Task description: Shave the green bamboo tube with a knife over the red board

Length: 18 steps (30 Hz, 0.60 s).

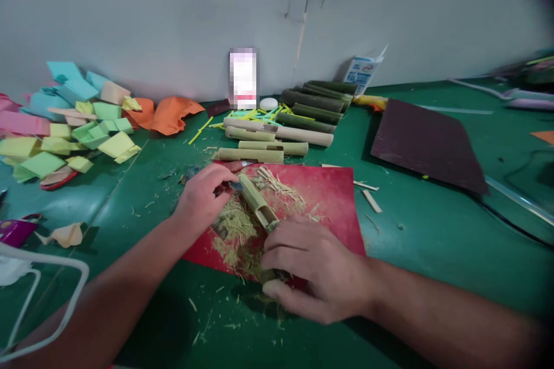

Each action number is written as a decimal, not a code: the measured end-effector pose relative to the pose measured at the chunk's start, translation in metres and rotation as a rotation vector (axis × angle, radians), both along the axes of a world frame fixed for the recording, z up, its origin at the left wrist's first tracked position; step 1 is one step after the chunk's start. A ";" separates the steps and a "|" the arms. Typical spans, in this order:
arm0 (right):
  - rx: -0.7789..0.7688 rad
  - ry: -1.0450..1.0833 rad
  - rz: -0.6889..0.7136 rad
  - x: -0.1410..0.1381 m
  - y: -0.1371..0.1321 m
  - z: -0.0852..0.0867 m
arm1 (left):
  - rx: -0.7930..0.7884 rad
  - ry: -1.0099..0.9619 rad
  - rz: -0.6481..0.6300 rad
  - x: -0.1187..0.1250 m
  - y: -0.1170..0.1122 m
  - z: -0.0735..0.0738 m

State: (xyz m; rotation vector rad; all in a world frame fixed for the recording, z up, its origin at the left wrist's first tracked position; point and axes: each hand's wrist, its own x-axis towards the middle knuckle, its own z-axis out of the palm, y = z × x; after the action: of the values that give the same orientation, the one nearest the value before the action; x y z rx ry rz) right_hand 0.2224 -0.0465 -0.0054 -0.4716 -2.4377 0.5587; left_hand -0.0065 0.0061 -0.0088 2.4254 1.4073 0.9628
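A pale bamboo tube (256, 199) with a slot cut in its side lies at a slant over a red sheet (333, 196). My right hand (314, 268) is curled around its near end, which the fingers hide. Close to the tube's far end is my left hand (205, 196), its fingers drawn together in a pinch. A small bluish piece shows at those fingertips, too little to name. Greenish shavings (236, 225) and thin strips (281, 184) are scattered over the red sheet.
Cut bamboo tubes (251, 154) and green bamboo pieces (318, 101) lie behind the sheet. A phone (243, 78) leans on the wall. Coloured folded papers (86, 121) heap up at left; a dark brown sheet (424, 144) lies at right. A white wire frame (78, 288) stands front left.
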 end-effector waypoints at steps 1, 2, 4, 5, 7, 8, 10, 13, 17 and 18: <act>-0.003 -0.006 0.001 0.000 0.000 0.000 | 0.003 0.004 -0.005 0.000 0.000 0.000; -0.007 -0.009 -0.002 0.000 0.000 0.000 | 0.009 0.004 -0.007 0.000 0.000 -0.001; -0.011 -0.014 -0.007 -0.001 0.001 -0.001 | 0.020 0.006 -0.010 0.000 0.001 -0.002; -0.011 -0.015 -0.009 -0.001 0.001 0.000 | 0.023 0.007 -0.012 0.000 0.002 -0.002; -0.013 -0.013 -0.021 -0.001 0.001 0.000 | 0.019 0.010 -0.008 0.000 0.003 -0.003; -0.016 -0.013 -0.032 -0.001 0.000 0.000 | 0.016 0.012 -0.005 0.001 0.004 -0.004; -0.022 -0.011 -0.049 -0.002 0.000 0.001 | 0.010 0.019 -0.009 0.000 0.005 -0.004; -0.027 -0.014 -0.060 -0.002 0.000 0.002 | 0.017 0.031 -0.046 0.000 0.005 -0.005; -0.027 -0.024 -0.079 -0.002 0.001 0.002 | 0.030 0.047 -0.093 0.000 0.005 -0.006; -0.025 -0.027 -0.079 -0.002 0.001 0.002 | 0.031 0.054 -0.099 0.000 0.005 -0.006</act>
State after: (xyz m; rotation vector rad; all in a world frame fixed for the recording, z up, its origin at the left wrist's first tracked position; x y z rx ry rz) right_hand 0.2202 -0.0458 -0.0035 -0.5872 -2.4285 0.5526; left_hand -0.0069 0.0113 -0.0151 2.5354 1.2848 0.9098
